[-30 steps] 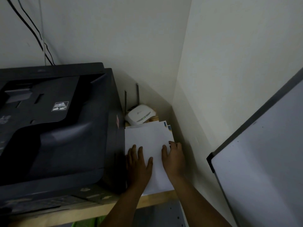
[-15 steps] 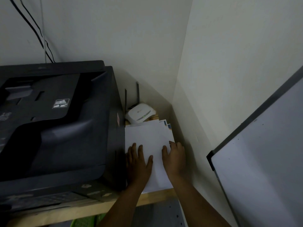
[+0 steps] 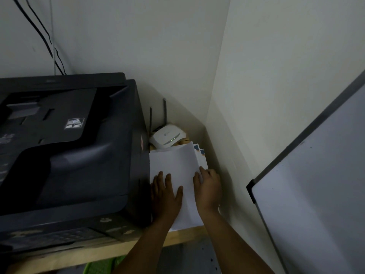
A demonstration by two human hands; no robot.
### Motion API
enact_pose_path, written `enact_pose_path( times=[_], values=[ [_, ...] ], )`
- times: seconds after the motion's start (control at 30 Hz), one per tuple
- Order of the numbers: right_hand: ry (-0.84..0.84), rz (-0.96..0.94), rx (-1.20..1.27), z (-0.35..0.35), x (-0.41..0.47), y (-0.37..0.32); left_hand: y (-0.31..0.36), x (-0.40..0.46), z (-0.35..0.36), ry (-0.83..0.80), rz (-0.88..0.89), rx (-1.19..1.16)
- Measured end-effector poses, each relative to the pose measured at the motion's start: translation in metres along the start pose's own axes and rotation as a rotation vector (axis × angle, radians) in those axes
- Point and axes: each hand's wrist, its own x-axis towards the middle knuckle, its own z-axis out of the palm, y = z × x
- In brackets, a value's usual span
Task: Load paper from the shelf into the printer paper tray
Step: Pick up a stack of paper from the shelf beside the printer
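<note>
One stack of white paper (image 3: 173, 161) is seen lying on one pale wooden shelf (image 3: 183, 237), wedged between one large black printer (image 3: 69, 151) and the right wall. Two hands are laid on it. The left hand (image 3: 166, 196) is pressed flat on the top sheet, fingers straight and slightly spread. The right hand (image 3: 209, 188) is curled at the stack's right edge, where the upper sheets are pinched and lifted, so that printed sheets with dark blue corners are exposed beneath. One smooth white router (image 3: 167, 136) with two thin upright antennas is set behind the stack. One whiteboard (image 3: 316, 194) with a dark frame is leaned at the right.
</note>
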Motion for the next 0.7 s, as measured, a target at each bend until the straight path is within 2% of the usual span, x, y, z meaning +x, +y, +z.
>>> enact_pose_path(
  times=[0.2, 0.43, 0.53, 0.7],
  values=[
    [-0.089, 0.079, 0.237, -0.007, -0.004, -0.012, 0.002, 0.001, -0.006, -0.050, -0.014, -0.001],
    [-0.189, 0.351, 0.512, -0.016, 0.008, -0.024, 0.008, 0.002, -0.021, -0.141, -0.044, -0.033],
    [-0.256, 0.350, 0.553, -0.022, 0.012, -0.027, 0.012, 0.001, -0.028, -0.171, -0.083, -0.083],
    [-0.318, 0.309, 0.485, -0.031, 0.014, -0.037, 0.024, -0.004, -0.044, -0.185, -0.173, -0.185]
  ],
)
